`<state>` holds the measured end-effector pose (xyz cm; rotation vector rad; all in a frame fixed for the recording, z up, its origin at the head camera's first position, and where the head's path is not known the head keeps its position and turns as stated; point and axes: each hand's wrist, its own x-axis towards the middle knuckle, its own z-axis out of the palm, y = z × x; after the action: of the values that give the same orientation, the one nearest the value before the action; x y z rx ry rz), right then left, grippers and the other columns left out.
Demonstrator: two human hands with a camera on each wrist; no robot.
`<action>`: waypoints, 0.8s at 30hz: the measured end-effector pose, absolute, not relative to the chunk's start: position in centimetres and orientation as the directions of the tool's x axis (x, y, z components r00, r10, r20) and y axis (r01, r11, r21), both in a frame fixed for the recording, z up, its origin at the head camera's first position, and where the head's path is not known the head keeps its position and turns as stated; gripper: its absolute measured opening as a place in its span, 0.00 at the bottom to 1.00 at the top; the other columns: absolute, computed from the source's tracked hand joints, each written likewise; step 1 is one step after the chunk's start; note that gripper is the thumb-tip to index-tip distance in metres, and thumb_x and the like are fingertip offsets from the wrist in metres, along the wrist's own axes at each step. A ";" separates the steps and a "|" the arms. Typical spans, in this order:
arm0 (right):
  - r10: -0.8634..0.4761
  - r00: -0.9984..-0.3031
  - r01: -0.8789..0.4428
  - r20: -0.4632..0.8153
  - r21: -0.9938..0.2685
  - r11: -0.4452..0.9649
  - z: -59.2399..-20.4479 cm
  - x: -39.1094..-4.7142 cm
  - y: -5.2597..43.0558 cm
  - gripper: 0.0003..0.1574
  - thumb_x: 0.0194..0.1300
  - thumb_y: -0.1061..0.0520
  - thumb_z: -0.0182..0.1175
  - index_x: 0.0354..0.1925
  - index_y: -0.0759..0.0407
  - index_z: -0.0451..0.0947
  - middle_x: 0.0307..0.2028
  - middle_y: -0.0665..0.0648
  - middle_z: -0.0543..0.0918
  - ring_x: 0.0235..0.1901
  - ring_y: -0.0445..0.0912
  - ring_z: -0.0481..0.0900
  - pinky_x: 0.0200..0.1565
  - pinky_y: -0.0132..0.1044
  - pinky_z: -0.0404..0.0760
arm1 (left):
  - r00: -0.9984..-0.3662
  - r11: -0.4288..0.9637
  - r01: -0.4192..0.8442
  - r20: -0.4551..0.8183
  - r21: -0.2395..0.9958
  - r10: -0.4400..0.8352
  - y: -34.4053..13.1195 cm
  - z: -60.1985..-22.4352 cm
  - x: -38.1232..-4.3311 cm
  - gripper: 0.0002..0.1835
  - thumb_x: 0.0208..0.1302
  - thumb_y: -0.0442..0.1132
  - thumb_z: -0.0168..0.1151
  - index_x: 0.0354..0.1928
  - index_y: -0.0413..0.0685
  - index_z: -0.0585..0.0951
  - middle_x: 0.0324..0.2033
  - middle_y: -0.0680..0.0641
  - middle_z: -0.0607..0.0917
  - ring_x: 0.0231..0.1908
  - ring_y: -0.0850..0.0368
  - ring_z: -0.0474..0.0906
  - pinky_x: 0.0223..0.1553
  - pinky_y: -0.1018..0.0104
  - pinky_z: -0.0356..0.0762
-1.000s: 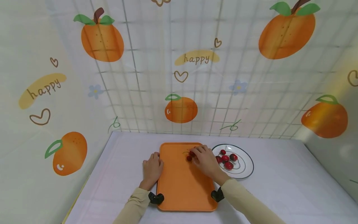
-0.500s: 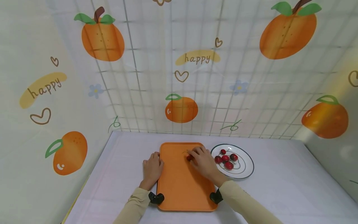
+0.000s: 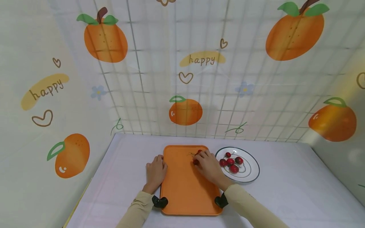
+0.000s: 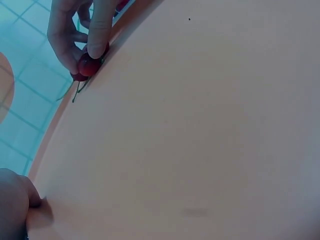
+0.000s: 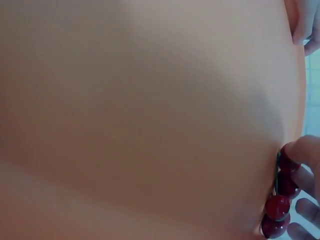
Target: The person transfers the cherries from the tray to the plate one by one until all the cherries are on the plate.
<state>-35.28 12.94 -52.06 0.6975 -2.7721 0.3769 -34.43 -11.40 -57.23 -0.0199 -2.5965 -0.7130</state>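
An orange tray point(image 3: 188, 193) lies on the table between the hands. My right hand point(image 3: 209, 167) is over its far right part, with red cherries point(image 3: 195, 162) under the fingers. In the left wrist view, thumb and fingers pinch a dark red cherry point(image 4: 90, 66), with thin green stems hanging below. The right wrist view has several cherries point(image 5: 277, 206) in a row along the thumb and fingers. How many are held is partly hidden. My left hand point(image 3: 156, 172) grips the tray's left rim, its thumb at the edge.
Right of the tray stands a white plate point(image 3: 251, 174) with a dark rim, holding several cherries point(image 3: 234, 169) with stems. A white cloth point(image 3: 285, 183) covers the table. A curtain point(image 3: 211, 104) printed with oranges hangs behind it.
My right hand has shifted its fingers slightly over the cherries, and the nearest cherry has moved a little to the right. The left hand and tray have stayed in place.
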 end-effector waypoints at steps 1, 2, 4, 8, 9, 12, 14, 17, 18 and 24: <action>-0.420 -0.852 -0.488 0.312 -0.184 0.853 -52.1 -35.3 13.0 0.19 0.60 0.57 0.74 0.51 0.54 0.84 0.51 0.58 0.86 0.55 0.55 0.75 0.59 0.53 0.78 | -0.899 0.867 0.131 0.425 0.481 -0.100 -11.4 -57.3 -34.4 0.13 0.69 0.39 0.59 0.50 0.39 0.80 0.40 0.40 0.86 0.36 0.45 0.81 0.38 0.54 0.64; -0.415 -0.853 -0.484 0.316 -0.183 0.856 -52.1 -35.3 13.0 0.19 0.60 0.57 0.74 0.50 0.54 0.84 0.51 0.58 0.86 0.55 0.55 0.76 0.58 0.52 0.79 | -0.898 0.869 0.132 0.429 0.476 -0.099 -11.4 -57.3 -34.4 0.13 0.69 0.39 0.59 0.50 0.40 0.80 0.40 0.40 0.86 0.35 0.45 0.81 0.37 0.54 0.64; -0.403 -0.859 -0.474 0.315 -0.194 0.859 -52.2 -35.4 13.1 0.19 0.60 0.57 0.74 0.50 0.54 0.84 0.51 0.58 0.87 0.54 0.56 0.76 0.58 0.53 0.79 | -0.898 0.871 0.131 0.430 0.473 -0.098 -11.4 -57.2 -34.4 0.12 0.69 0.39 0.59 0.49 0.40 0.80 0.39 0.40 0.85 0.35 0.45 0.81 0.37 0.55 0.64; -0.381 -0.875 -0.448 0.299 -0.203 0.871 -52.2 -35.5 13.2 0.19 0.59 0.56 0.74 0.49 0.54 0.84 0.51 0.59 0.88 0.55 0.56 0.76 0.57 0.52 0.79 | -0.907 0.873 0.118 0.410 0.473 -0.099 -11.4 -57.0 -34.3 0.13 0.69 0.39 0.59 0.50 0.40 0.80 0.39 0.41 0.85 0.35 0.45 0.81 0.37 0.55 0.64; -0.376 -0.879 -0.442 0.294 -0.203 0.874 -52.2 -35.5 13.2 0.19 0.59 0.56 0.74 0.49 0.53 0.83 0.51 0.59 0.88 0.55 0.56 0.76 0.57 0.52 0.79 | -0.909 0.873 0.117 0.406 0.474 -0.099 -11.4 -56.9 -34.3 0.13 0.69 0.39 0.59 0.50 0.39 0.80 0.39 0.41 0.85 0.35 0.45 0.81 0.37 0.55 0.64; -0.371 -0.881 -0.434 0.293 -0.192 0.880 -52.1 -35.5 13.3 0.19 0.59 0.56 0.75 0.49 0.53 0.83 0.51 0.58 0.89 0.55 0.55 0.77 0.55 0.50 0.78 | -0.911 0.870 0.114 0.401 0.479 -0.101 -11.4 -56.9 -34.3 0.12 0.69 0.39 0.59 0.50 0.39 0.80 0.39 0.41 0.86 0.35 0.45 0.81 0.37 0.55 0.64; -0.371 -0.881 -0.435 0.294 -0.193 0.879 -52.0 -35.4 13.3 0.19 0.60 0.56 0.74 0.49 0.53 0.83 0.50 0.58 0.89 0.55 0.55 0.77 0.54 0.50 0.78 | -0.912 0.870 0.112 0.397 0.479 -0.101 -11.4 -56.9 -34.3 0.13 0.69 0.39 0.59 0.50 0.39 0.80 0.39 0.41 0.86 0.36 0.45 0.81 0.37 0.55 0.64; -0.377 -0.876 -0.444 0.299 -0.201 0.873 -51.9 -35.4 13.4 0.21 0.60 0.56 0.74 0.51 0.54 0.82 0.51 0.58 0.89 0.55 0.55 0.77 0.55 0.50 0.78 | -0.915 0.870 0.108 0.391 0.480 -0.102 -11.3 -57.0 -34.3 0.13 0.70 0.40 0.59 0.50 0.40 0.80 0.39 0.41 0.85 0.35 0.45 0.81 0.38 0.56 0.64; -0.380 -0.874 -0.449 0.304 -0.202 0.870 -51.8 -35.3 13.5 0.22 0.60 0.56 0.74 0.52 0.54 0.82 0.51 0.58 0.89 0.54 0.55 0.77 0.54 0.50 0.78 | -0.914 0.872 0.108 0.392 0.477 -0.101 -11.3 -57.0 -34.3 0.12 0.70 0.40 0.59 0.50 0.40 0.80 0.39 0.41 0.85 0.35 0.45 0.81 0.37 0.56 0.64; -0.396 -0.846 -0.487 0.356 -0.214 0.847 -51.3 -35.4 14.1 0.23 0.59 0.57 0.75 0.53 0.55 0.84 0.49 0.58 0.88 0.50 0.54 0.77 0.54 0.50 0.80 | -0.909 0.874 0.116 0.405 0.471 -0.098 -11.3 -57.0 -34.3 0.12 0.69 0.39 0.60 0.49 0.40 0.80 0.38 0.41 0.85 0.34 0.45 0.80 0.37 0.55 0.64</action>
<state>-35.44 14.05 -51.30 0.6682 -2.7252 0.4298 -34.27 -11.33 -56.99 -0.0137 -2.6213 -0.6953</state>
